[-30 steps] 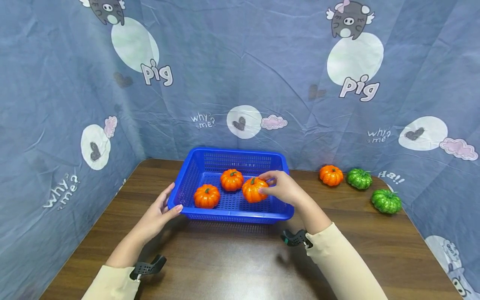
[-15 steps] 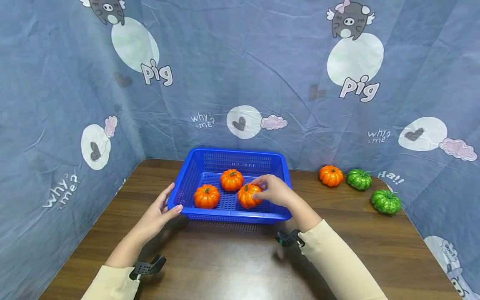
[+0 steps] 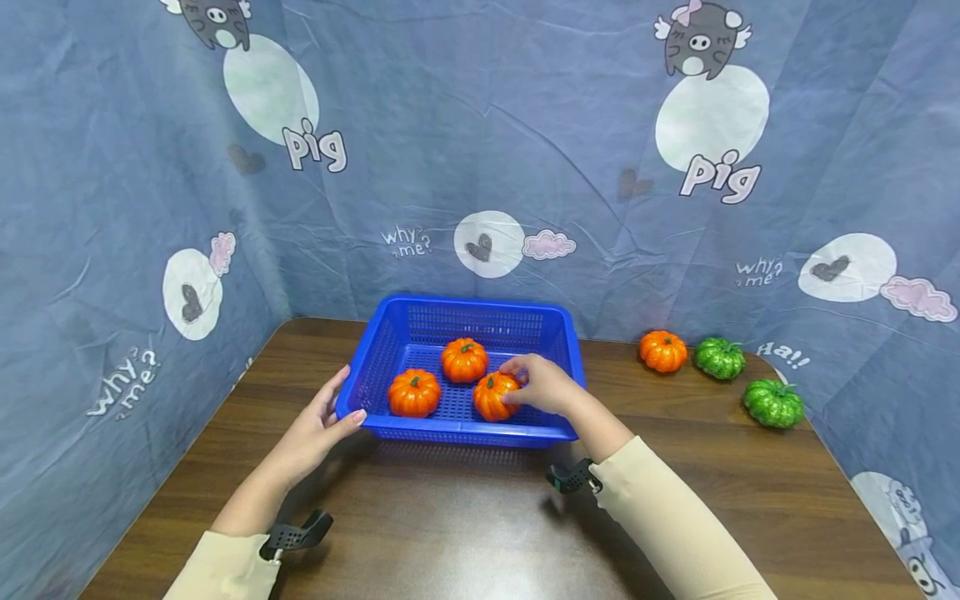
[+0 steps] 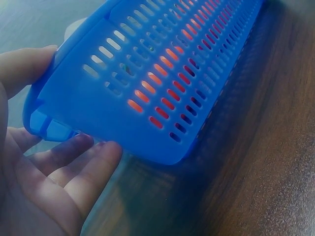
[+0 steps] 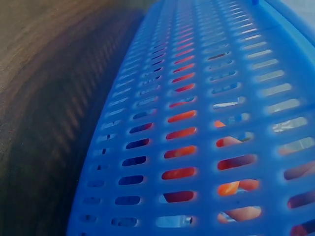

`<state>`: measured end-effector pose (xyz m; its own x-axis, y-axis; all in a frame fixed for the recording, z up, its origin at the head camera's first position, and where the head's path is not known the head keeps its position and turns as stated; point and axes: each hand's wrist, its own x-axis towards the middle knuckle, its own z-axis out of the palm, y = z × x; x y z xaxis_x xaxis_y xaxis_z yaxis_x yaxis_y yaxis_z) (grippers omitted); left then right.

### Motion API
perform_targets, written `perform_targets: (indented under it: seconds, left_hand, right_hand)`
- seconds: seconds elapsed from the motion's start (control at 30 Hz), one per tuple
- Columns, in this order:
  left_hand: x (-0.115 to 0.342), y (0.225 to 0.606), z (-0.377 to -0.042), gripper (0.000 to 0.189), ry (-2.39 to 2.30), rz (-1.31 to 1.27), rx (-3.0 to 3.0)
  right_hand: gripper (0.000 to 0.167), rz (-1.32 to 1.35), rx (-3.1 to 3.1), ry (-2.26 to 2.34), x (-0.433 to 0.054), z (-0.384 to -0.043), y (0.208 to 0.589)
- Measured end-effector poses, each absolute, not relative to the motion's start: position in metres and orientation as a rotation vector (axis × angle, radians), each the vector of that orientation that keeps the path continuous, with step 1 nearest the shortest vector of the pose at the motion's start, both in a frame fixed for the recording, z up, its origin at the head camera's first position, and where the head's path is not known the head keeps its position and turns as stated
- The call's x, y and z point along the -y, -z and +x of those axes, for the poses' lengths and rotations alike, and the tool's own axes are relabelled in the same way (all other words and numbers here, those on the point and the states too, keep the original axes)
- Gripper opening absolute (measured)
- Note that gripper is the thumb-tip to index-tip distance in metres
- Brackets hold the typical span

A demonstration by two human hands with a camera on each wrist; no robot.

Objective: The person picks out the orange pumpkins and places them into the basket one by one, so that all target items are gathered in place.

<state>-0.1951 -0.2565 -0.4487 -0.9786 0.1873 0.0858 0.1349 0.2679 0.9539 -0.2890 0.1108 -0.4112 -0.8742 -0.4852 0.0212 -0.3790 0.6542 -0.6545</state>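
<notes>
A blue plastic basket (image 3: pixel 465 430) with slotted walls stands on the table. My left hand (image 3: pixel 309 435) holds its near left corner; in the left wrist view the thumb (image 4: pixel 29 66) lies over the rim and the fingers (image 4: pixel 93 177) are against the underside. Inside the basket my right hand (image 3: pixel 546 385) grips a small orange pumpkin (image 3: pixel 491 400) at the right, low by the basket floor. Two more orange pumpkins sit in there, a front-left pumpkin (image 3: pixel 414 393) and a middle pumpkin (image 3: pixel 464 360). The right wrist view shows mostly the basket's slotted wall (image 5: pixel 197 123), which hides most of that hand.
At the table's back right lie another orange pumpkin (image 3: pixel 663 351) and two green ones, a rear green pumpkin (image 3: pixel 719 358) and a nearer green pumpkin (image 3: pixel 773 403). A blue printed cloth (image 3: pixel 600 167) hangs behind and along the sides of the wooden table (image 3: pixel 420 517).
My right hand has moved slightly left and lowered the pumpkin toward the basket floor, still holding it. The left hand has stayed on the basket corner.
</notes>
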Motion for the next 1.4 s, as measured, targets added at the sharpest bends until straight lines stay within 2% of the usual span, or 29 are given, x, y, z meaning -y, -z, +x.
perform_targets:
  seconds: [0.2, 0.5, 1.4]
  left_hand:
    - [0.2569, 0.4488, -0.1947, 0.082, -1.840, 0.310, -2.477]
    - [0.2563, 0.4480, -0.1947, 0.082, -1.836, 0.303, -2.473]
    - [0.2553, 0.4460, -0.1933, 0.081, -1.813, 0.285, -2.494]
  right_hand:
    - [0.041, -0.781, -2.689, 1.015, -0.1117, -0.2885, 0.4123]
    - [0.045, -0.656, -2.665, 0.994, -0.1090, -0.2883, 0.4122]
    - [0.042, -0.598, -2.680, 1.007, -0.1072, -0.2860, 0.4094]
